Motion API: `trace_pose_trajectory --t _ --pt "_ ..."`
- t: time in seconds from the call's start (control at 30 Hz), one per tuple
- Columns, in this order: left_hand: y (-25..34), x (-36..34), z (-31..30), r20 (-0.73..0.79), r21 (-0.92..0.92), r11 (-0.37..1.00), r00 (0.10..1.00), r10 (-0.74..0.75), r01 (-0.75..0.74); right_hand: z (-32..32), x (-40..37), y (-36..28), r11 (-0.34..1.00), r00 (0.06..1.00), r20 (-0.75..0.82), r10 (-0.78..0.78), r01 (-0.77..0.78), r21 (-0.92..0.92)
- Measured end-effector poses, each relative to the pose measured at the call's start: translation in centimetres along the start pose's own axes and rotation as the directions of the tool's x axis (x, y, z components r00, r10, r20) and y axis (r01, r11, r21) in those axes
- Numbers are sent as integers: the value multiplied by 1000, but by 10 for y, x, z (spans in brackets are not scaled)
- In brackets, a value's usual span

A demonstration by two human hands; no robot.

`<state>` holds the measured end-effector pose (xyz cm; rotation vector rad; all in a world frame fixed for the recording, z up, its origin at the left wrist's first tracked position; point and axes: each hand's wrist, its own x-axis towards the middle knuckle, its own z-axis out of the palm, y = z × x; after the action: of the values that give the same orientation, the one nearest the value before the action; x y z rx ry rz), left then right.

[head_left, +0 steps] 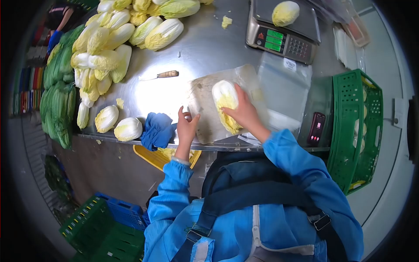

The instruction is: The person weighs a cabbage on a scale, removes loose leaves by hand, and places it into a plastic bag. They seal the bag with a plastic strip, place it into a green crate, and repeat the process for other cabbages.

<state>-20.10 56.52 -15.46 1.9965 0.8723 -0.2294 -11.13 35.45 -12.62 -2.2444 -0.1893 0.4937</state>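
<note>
- Right hand (247,113): gripping a napa cabbage (223,94) over the board (203,124); whether it rests there I cannot tell.
- Left hand (187,128): holding nothing, fingers loosely apart, near the board's left edge, beside a blue cloth (158,131).
- Wooden-handled knife (168,74): lying on the metal surface (209,48).
- Digital scale (300,49): carrying another cabbage (286,13).

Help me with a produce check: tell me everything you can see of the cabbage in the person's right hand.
The cabbage is oblong, with a smooth-looking white upper end and crinkled yellow leaves toward the lower end. It looks whole and lies lengthwise, slightly slanted, over the worn, pale board. The right hand grips its right side, thumb across the front. Its underside is hidden.
</note>
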Motion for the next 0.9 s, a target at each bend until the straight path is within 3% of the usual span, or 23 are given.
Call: trace_pose_trajectory --t 0.1,0.2,0.3,0.37,0.4,0.47,0.53,0.57,0.6,0.63,0.67,0.73,0.83,0.87,0.9 --pt "-11 14 8 129 19 998 990 51 -54 17 13 16 985 997 -58 -59 48 -167" --pt "-19 14 10 182 -292 956 983 34 21 4 8 22 930 964 -135 -230 176 -323" --pt "-4 4 3 319 -604 761 947 -40 236 -36 13 56 927 867 -330 -373 334 -173" --pt "-12 6 4 391 -762 551 920 -26 339 -61 19 83 987 899 -409 -155 160 -22" --pt "-15 6 8 404 -758 555 915 -15 344 -63 30 94 977 962 -273 24 36 212" --pt "-15 9 17 434 -745 567 901 13 351 -61 48 116 768 955 102 278 -284 574" --pt "-4 9 29 490 -773 495 869 69 396 -49 55 88 767 857 397 329 -488 417" --pt "6 7 37 519 -780 461 849 101 423 -29 55 83 872 937 303 171 -287 396" --pt "28 -3 43 512 -777 493 849 134 391 -8 52 77 935 977 212 -1 -74 346" --pt "41 -11 50 467 -735 604 876 122 308 -10 47 53 953 972 231 42 -108 282" --pt "53 -18 59 420 -677 703 899 125 218 5 46 52 987 986 163 21 -46 153" --pt "57 -20 76 301 -595 802 939 168 47 13 38 46 960 983 155 97 -134 245" --pt "61 -42 94 114 -347 892 931 347 -290 -29 6 42 761 970 232 79 -209 615" --pt "77 -62 97 70 -174 897 904 422 -405 -53 -12 33 870 983 168 69 -142 472" --pt "93 -77 97 174 -234 885 878 445 -402 -62 -21 47 819 996 56 68 -88 567"
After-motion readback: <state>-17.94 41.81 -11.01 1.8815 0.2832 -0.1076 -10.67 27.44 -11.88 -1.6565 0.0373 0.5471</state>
